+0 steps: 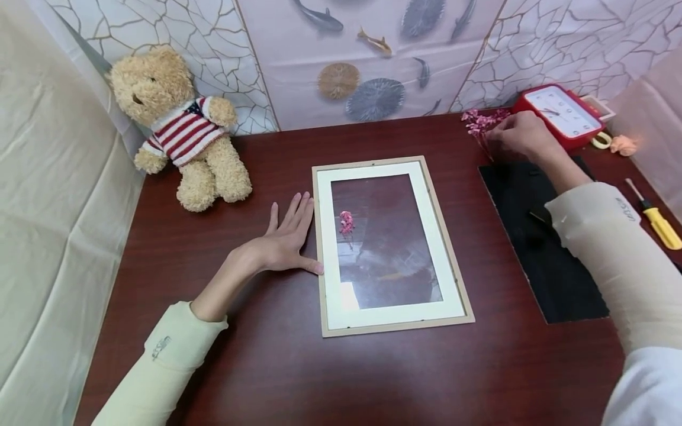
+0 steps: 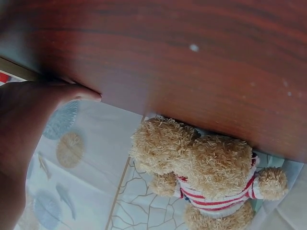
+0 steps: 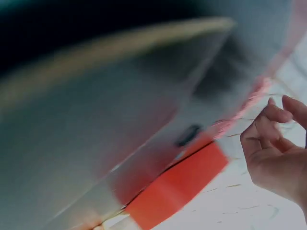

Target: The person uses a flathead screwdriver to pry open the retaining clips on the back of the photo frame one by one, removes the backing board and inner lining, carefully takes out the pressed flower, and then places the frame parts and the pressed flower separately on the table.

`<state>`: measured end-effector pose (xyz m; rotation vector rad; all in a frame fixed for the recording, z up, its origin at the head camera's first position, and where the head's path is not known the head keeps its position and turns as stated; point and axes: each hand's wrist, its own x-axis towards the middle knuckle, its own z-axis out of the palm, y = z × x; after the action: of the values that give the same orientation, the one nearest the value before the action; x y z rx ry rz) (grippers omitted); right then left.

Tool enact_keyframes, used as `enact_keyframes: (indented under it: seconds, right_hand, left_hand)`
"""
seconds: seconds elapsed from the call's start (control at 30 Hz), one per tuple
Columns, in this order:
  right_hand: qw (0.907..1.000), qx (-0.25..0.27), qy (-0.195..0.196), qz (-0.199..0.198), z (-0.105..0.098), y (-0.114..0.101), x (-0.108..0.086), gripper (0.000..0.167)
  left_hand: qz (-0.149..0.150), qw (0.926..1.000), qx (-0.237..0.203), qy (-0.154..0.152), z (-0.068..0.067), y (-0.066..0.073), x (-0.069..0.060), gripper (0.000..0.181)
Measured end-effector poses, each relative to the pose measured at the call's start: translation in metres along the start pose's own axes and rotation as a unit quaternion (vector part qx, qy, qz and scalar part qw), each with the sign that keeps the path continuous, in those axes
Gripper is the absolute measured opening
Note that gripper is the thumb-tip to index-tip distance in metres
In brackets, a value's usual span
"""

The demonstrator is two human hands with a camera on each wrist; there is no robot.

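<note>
A picture frame (image 1: 466, 290) with a pale wooden edge, a white mat (image 1: 391, 316) and a clear pane lies flat on the table. On the pane's left part is a small pink flower sprig (image 1: 347, 222). My left hand (image 1: 282, 241) rests on the table with fingers spread, its thumb touching the frame's left edge. At the back right, my right hand (image 1: 519, 137) has bent fingers at the stems of pink dried flowers (image 1: 479, 121). In the right wrist view those fingers (image 3: 271, 134) are curled beside the blurred flowers; whether they pinch a stem cannot be made out.
A black backing board (image 1: 522, 236) lies under my right forearm. Beyond it are a red clock (image 1: 567, 115), a tape roll (image 1: 601, 140), an orange flower (image 1: 623, 145) and a yellow-handled screwdriver (image 1: 662, 226). A teddy bear (image 1: 186, 130) leans against the back-left wall.
</note>
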<state>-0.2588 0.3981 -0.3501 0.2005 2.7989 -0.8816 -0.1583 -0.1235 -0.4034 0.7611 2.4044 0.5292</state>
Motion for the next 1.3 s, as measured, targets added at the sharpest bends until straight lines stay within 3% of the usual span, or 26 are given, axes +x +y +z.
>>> enact_keyframes:
  seconds: [0.1,0.2,0.27,0.33,0.43,0.5,0.57,0.73,0.97,1.3]
  right_hand:
    - [0.9926,0.121,-0.012,-0.009,0.01,-0.02,-0.02,0.026]
    - [0.965,0.255,-0.061,-0.015,0.031,-0.051,-0.053,0.015]
    - [0.951,0.29,-0.106,-0.022,0.049,-0.076,-0.079,0.018]
    - [0.9537,0.259,-0.148,-0.042,0.069,-0.101,-0.104,0.02]
    - [0.9623,0.171,-0.187,-0.099,0.098,-0.131,-0.133,0.03]
    - [0.9638,0.119,-0.198,-0.133,0.115,-0.144,-0.143,0.03]
    - [0.9619,0.101,-0.204,-0.151,0.128,-0.153,-0.148,0.026]
    - [0.9623,0.074,-0.198,-0.172,0.152,-0.163,-0.142,0.02]
    - [0.9646,-0.001,-0.157,-0.212,0.173,-0.177,-0.128,0.012]
    - [0.9677,-0.045,-0.134,-0.208,0.193,-0.182,-0.128,0.008]
  left_hand:
    - [0.008,0.9999,-0.006,-0.003,-0.002,0.002,0.001,0.143]
    - [0.01,0.9999,-0.001,-0.006,-0.004,0.002,0.002,0.143]
    - [0.01,0.9999,0.006,-0.004,-0.006,0.002,0.003,0.144]
    - [0.006,0.9999,0.013,-0.002,-0.007,0.0,0.003,0.145]
    - [0.002,0.9999,0.011,0.005,-0.009,-0.002,0.002,0.145]
    - [0.002,0.9999,0.008,0.007,-0.01,-0.002,0.002,0.144]
    - [0.004,0.9999,0.008,0.008,-0.01,-0.003,0.003,0.145]
    - [0.001,1.0,0.008,0.005,-0.007,-0.004,0.005,0.144]
    - [-0.005,1.0,0.009,0.001,-0.004,-0.003,0.006,0.144]
    - [-0.003,0.9998,0.018,-0.001,0.002,-0.003,0.005,0.144]
